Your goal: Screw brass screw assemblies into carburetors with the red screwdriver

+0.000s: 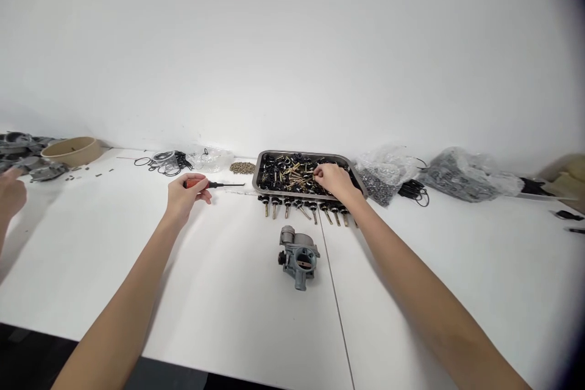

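Note:
My left hand (pixel 185 195) is closed round the red and black handle of a screwdriver (pixel 214 184), whose dark shaft points right, above the table. Over the metal tray (pixel 262 161) at the back, my right hand (pixel 333 180) has its fingers pinched among small black and brass parts (pixel 292 178); whatever they hold is too small to make out. A row of black-topped brass pieces (pixel 274 207) lies along the tray's front edge. Nearer to me, a grey metal carburetor (pixel 299 257) rests on the white table, touched by neither hand.
Left of the tray lie a pile of small brass bits (pixel 242 167), black rubber rings (pixel 169 163) and a beige bowl (pixel 73 151). Plastic bags of parts (pixel 468 173) sit at the right. Another person's hand (pixel 11 195) reaches in at the far left, beside grey metal castings (pixel 48 170).

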The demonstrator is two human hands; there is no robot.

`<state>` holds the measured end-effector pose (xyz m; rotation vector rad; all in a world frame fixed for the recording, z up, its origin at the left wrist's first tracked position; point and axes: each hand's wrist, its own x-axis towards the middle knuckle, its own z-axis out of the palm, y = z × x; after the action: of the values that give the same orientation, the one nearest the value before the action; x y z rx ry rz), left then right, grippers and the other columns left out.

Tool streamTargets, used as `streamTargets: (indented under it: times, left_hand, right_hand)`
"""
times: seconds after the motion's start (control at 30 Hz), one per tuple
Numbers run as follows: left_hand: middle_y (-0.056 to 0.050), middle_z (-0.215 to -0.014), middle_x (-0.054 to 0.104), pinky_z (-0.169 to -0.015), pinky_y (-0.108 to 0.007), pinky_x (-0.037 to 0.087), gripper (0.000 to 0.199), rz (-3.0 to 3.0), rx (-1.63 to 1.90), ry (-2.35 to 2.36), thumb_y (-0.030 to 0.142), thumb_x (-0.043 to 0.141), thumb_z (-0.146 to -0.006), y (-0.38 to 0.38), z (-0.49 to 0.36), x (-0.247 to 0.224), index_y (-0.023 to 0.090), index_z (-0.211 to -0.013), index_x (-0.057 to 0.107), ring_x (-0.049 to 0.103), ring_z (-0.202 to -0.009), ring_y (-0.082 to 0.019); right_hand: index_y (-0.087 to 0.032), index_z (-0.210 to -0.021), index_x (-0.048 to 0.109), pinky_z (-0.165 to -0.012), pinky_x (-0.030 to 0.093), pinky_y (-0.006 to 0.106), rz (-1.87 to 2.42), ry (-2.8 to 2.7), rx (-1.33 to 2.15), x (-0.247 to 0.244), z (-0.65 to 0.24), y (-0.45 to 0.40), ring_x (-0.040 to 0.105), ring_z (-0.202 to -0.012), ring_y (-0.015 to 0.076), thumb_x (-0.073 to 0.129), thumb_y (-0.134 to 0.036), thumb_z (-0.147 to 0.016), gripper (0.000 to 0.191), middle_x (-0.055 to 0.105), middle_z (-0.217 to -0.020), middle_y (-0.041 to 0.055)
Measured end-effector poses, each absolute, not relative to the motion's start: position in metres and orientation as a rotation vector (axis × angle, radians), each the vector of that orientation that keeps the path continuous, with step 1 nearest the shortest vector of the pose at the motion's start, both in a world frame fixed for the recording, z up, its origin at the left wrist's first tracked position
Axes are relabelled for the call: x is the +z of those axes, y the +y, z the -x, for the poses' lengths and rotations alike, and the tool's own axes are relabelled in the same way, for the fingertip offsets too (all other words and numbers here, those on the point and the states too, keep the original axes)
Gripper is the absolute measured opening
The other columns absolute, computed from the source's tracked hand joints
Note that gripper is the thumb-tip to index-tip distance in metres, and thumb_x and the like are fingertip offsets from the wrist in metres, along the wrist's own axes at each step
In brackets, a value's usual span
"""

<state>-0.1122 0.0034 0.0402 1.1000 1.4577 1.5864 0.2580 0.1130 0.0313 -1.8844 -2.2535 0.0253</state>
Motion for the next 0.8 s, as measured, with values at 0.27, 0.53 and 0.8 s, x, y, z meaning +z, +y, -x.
streamTargets:
  times: [0.27,0.53,0.8]
  left_hand:
    - [-0.006,-0.070,0.063,-0.047,-0.032,0.056,0.031,-1.104,1.584,1.472,0.027,0.077,-0.061,0.0017,0.1094,0.0428,0.010,-0.082,0.060,0.062,-0.050,-0.017]
    - [-0.004,-0.067,0.061,-0.050,-0.032,0.056,0.033,-1.113,1.568,1.491,0.028,0.078,-0.061,0.0022,0.1099,0.0415,0.011,-0.083,0.060,0.062,-0.051,-0.017]
    - [-0.005,-0.069,0.062,-0.050,-0.033,0.056,0.035,-1.129,1.566,1.478,0.029,0.079,-0.061,0.0034,0.1118,0.0400,0.011,-0.084,0.060,0.062,-0.052,-0.017]
  right_hand:
    - [-0.019,-0.108,0.069,-0.080,0.048,0.033,1.892,-2.290,-0.049,0.0264,-0.2630,0.1179,0.063,-0.100,0.0271,0.058,-0.029,-0.091,0.023,0.061,-0.116,0.0117]
    - [-0.016,-0.106,0.067,-0.080,0.047,0.032,1.921,-2.293,-0.013,0.0283,-0.2625,0.1168,0.062,-0.099,0.0262,0.059,-0.028,-0.091,0.021,0.058,-0.115,0.0126]
    - [-0.013,-0.097,0.069,-0.080,0.046,0.031,1.898,-2.242,0.087,0.0310,-0.2629,0.1157,0.062,-0.098,0.0253,0.061,-0.023,-0.088,0.015,0.061,-0.113,0.0143]
